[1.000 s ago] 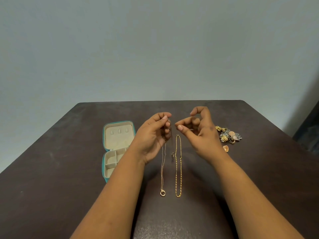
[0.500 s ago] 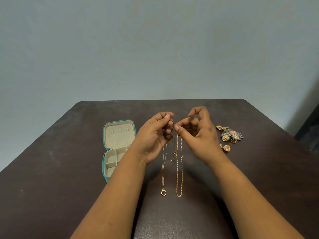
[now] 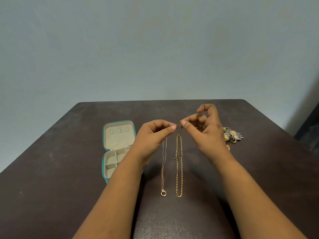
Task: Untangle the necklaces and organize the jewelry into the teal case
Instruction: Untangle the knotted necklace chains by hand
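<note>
The dark thin chain (image 3: 179, 128) hangs from my two grips, pinched between left hand (image 3: 153, 137) and right hand (image 3: 205, 133), fingertips almost touching; its long axis runs down toward me. Two other necklaces lie straight on the worktop (image 3: 51, 187), just below the hands: a fine one with a ring pendant (image 3: 163, 193) on the left, a gold chain (image 3: 179, 166) on the right. One teal case (image 3: 105, 163) sits open left, nearer my left hand. One jewelry heap (image 3: 232, 135) lies right.
</note>
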